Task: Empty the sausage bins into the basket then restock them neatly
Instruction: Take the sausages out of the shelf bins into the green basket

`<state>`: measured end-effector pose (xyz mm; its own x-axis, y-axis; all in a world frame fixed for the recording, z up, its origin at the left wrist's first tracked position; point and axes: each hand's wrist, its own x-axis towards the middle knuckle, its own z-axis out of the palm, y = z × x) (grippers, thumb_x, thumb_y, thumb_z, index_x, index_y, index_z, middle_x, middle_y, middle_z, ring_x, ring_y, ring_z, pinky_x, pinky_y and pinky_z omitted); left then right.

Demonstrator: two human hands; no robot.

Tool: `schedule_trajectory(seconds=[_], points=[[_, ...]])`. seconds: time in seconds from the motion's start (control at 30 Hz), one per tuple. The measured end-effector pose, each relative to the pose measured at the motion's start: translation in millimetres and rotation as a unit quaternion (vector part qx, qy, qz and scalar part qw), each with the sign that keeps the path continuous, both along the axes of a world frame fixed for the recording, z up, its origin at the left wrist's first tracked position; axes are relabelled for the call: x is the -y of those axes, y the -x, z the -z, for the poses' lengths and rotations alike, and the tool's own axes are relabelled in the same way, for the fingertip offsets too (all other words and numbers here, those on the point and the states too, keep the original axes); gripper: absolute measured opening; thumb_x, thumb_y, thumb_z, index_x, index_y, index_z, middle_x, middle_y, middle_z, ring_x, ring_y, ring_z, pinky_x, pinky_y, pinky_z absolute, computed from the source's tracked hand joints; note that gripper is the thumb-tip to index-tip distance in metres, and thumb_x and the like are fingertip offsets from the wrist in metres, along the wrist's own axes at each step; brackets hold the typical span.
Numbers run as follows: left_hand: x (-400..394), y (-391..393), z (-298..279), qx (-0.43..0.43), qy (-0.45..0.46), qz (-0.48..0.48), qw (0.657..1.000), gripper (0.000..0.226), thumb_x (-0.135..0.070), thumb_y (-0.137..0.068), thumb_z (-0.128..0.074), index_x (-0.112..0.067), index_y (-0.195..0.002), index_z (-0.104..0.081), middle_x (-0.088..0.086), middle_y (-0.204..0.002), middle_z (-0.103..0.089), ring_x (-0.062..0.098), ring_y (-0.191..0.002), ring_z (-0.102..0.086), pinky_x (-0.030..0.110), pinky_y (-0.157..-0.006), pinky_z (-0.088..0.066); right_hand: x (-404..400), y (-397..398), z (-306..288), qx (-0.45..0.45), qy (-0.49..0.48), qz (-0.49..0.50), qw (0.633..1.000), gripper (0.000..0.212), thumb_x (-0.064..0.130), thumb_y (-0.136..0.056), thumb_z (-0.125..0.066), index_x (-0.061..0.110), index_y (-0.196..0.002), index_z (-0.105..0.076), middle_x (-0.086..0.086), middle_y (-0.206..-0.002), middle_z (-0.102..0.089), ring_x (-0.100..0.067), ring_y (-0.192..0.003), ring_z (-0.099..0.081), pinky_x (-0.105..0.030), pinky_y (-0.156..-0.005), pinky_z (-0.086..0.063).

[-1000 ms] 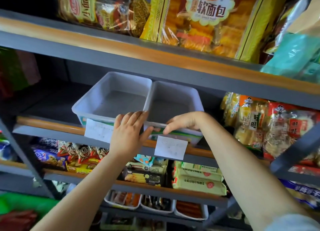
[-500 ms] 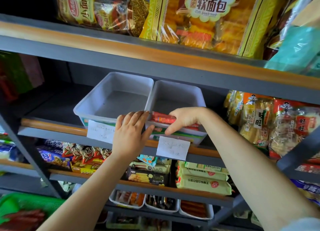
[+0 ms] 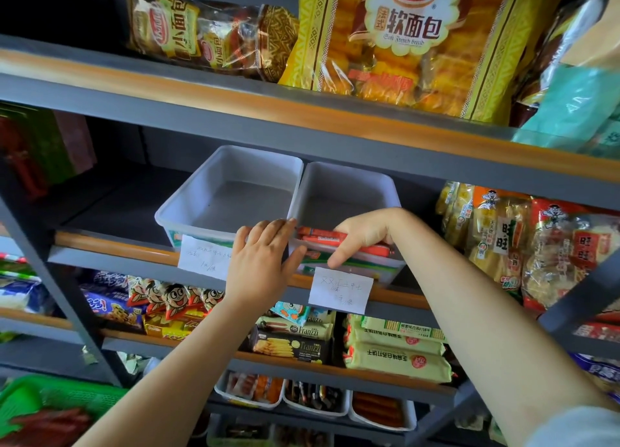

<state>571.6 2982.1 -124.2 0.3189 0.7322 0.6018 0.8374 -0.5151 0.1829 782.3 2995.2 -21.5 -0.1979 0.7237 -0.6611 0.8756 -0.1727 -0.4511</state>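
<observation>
A bundle of red-wrapped sausages (image 3: 339, 240) lies along the near edge of the right translucent white plastic bin (image 3: 345, 191), gripped by the right hand (image 3: 364, 233), thumb under the bin's front rim. A second ago that hand was bare at the rim; half a second ago the sausages had just appeared. The left hand (image 3: 263, 262) rests flat, fingers straight, against the near corner where the left translucent white plastic bin (image 3: 231, 181) meets the right one, unmoved. A green plastic basket (image 3: 57, 396) sits low at near left.
</observation>
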Motion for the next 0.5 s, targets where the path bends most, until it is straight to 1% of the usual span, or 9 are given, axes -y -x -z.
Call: schedule_trajectory(seconds=[0.07,0.13,0.23,0.3,0.37,0.5], points=[[0,1,0,-0.001,0.000,0.002,1.000,0.055,-0.052,-0.098,-0.035,-0.017,-0.132,-0.061,0.001,-0.125,-0.067,0.024,-0.115,-0.060,0.036,-0.100,-0.027,0,0,-3,-0.006,0.005,0.001,1.000,0.063,0.038,-0.067,-0.082,0.010,-0.120,-0.060,-0.013,-0.114,-0.071,-0.034,-0.105,-0.068,-0.048,-0.092,-0.055],[0,1,0,-0.002,0.003,0.003,1.000,0.054,-0.051,-0.098,-0.035,-0.017,-0.132,-0.061,0.001,-0.126,-0.066,0.024,-0.115,-0.059,0.036,-0.100,-0.026,1,-2,-6,-0.011,-0.011,0.006,1.000,0.058,0.033,-0.069,-0.083,0.011,-0.117,-0.061,-0.013,-0.112,-0.071,-0.033,-0.102,-0.069,-0.046,-0.088,-0.057],[0,1,1,-0.002,0.003,0.003,1.000,0.053,-0.049,-0.098,-0.037,-0.016,-0.131,-0.062,0.002,-0.126,-0.066,0.024,-0.115,-0.059,0.036,-0.101,-0.027,0,-5,-11,0.009,-0.078,-0.002,0.997,0.050,0.031,-0.071,-0.086,0.016,-0.112,-0.062,-0.008,-0.107,-0.072,-0.027,-0.096,-0.071,-0.043,-0.086,-0.059],[0,0,1,0.004,-0.005,0.004,1.000,0.053,-0.048,-0.098,-0.038,-0.014,-0.130,-0.062,0.003,-0.124,-0.067,0.025,-0.114,-0.060,0.037,-0.100,-0.028,-1,-6,-15,0.004,-0.113,0.002,0.994,0.044,0.029,-0.071,-0.086,0.019,-0.108,-0.064,-0.004,-0.103,-0.073,-0.022,-0.093,-0.072,-0.042,-0.085,-0.059],[1,-1,1,0.008,-0.007,0.005,1.000,0.052,-0.047,-0.097,-0.038,-0.014,-0.130,-0.062,0.003,-0.124,-0.067,0.025,-0.114,-0.060,0.037,-0.099,-0.028,1,-6,-17,-0.010,-0.101,0.013,0.995,0.043,0.028,-0.073,-0.084,0.019,-0.109,-0.063,-0.005,-0.105,-0.073,-0.023,-0.094,-0.072,-0.043,-0.085,-0.059],[4,1,0,0.010,0.000,0.010,1.000,0.053,-0.047,-0.097,-0.038,-0.014,-0.132,-0.061,0.002,-0.124,-0.067,0.025,-0.115,-0.059,0.036,-0.100,-0.027,5,-9,-11,-0.049,-0.029,0.041,0.998,0.041,0.021,-0.081,-0.078,0.013,-0.117,-0.060,-0.013,-0.113,-0.070,-0.030,-0.102,-0.069,-0.045,-0.089,-0.057]])
